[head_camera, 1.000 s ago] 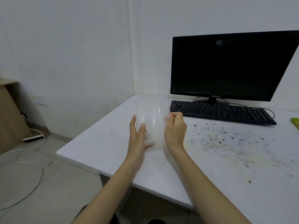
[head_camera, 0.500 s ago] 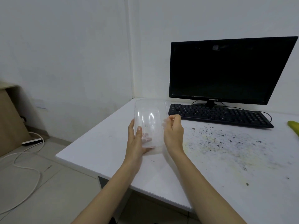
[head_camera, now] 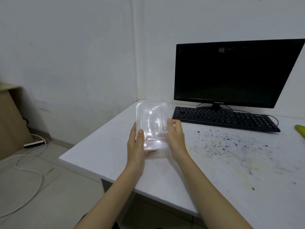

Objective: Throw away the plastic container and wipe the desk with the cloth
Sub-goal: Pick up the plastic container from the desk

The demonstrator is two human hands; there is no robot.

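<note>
A clear plastic container is held tilted up above the left part of the white desk. My left hand grips its left edge, thumb on the inside face. My right hand holds its right edge with curled fingers. Dark and yellowish stains are spread over the desk to the right of my hands. At the right edge of the view a yellow-green cloth lies on the desk, mostly cut off.
A black monitor and a black keyboard stand at the back of the desk. On the floor at the left lie a white cable and a power strip. A brown board leans at far left.
Both hands have kept their hold on the container, which has tilted more upright toward me. The view has dropped slightly, with the monitor lower in frame.
</note>
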